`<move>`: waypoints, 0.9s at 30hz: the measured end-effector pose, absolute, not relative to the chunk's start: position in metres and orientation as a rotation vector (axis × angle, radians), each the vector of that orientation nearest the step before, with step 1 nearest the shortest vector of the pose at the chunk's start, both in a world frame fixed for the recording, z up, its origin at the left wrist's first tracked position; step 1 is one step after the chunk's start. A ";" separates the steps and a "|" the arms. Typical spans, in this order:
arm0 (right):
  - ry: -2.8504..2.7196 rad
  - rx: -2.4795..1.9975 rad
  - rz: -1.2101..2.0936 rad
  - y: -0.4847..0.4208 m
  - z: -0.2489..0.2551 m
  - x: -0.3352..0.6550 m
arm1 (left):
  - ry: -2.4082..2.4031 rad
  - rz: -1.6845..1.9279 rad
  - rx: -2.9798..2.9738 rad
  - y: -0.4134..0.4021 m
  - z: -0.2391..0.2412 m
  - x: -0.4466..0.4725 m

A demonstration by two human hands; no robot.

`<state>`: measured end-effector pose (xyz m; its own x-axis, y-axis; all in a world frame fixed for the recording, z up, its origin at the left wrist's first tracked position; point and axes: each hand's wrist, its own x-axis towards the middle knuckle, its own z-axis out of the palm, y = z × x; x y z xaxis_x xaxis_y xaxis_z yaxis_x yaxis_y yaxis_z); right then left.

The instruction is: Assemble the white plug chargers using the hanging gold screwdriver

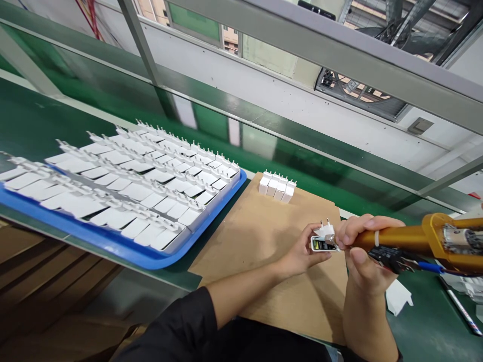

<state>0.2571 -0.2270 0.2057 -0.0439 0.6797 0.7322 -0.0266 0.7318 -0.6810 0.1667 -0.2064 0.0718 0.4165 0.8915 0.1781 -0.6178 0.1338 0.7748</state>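
Note:
My left hand (301, 253) grips an open white plug charger (316, 246), its two metal pins pointing up. Dark and yellow-green parts show inside its housing. Wrapped in my right hand (366, 251) is a gold-coloured handheld tool (405, 237) with a black switch (388, 257) and a blue lead along its underside. The tool's metal tip meets the charger's open side; exactly what it touches inside is hidden. Both hands are above a brown cardboard sheet (245, 239).
A blue tray (160, 260) at left carries rows of white plug chargers (143, 198). Several more chargers (277, 187) stand together at the cardboard's far edge. On the green bench at right lie a white flat piece (398, 296) and a pen (460, 305).

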 end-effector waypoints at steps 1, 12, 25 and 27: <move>-1.518 -0.562 0.625 -0.228 0.206 0.257 | 0.371 1.124 0.909 -0.206 0.072 0.166; -1.520 -0.533 0.646 -0.228 0.208 0.256 | 0.396 1.100 0.922 -0.207 0.072 0.163; -1.529 -0.526 0.648 -0.228 0.208 0.256 | 0.390 1.116 0.912 -0.205 0.070 0.164; -1.533 -0.542 0.643 -0.228 0.209 0.256 | 0.392 1.116 0.918 -0.205 0.069 0.164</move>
